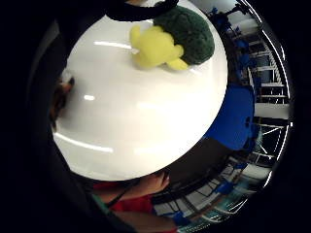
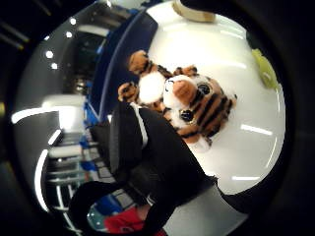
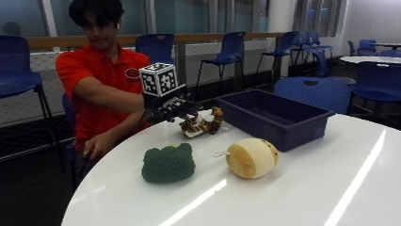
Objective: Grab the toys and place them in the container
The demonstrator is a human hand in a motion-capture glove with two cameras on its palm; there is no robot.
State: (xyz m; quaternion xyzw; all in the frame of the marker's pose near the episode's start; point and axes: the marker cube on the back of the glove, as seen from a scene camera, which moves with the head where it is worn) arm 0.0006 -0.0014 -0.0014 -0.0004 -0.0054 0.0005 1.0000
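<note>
gloved hands (image 3: 170,109) hover over striped plush tiger (image 3: 202,124) beside boxy bin (image 3: 276,117)

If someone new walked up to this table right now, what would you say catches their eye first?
Probably the gloved right hand stretched out over the white round table, just above the striped tiger toy lying beside the dark blue container. Nearer the outside camera sit a dark green turtle plush and a round tan plush, side by side and not touching. The container shows no toys inside.
</note>
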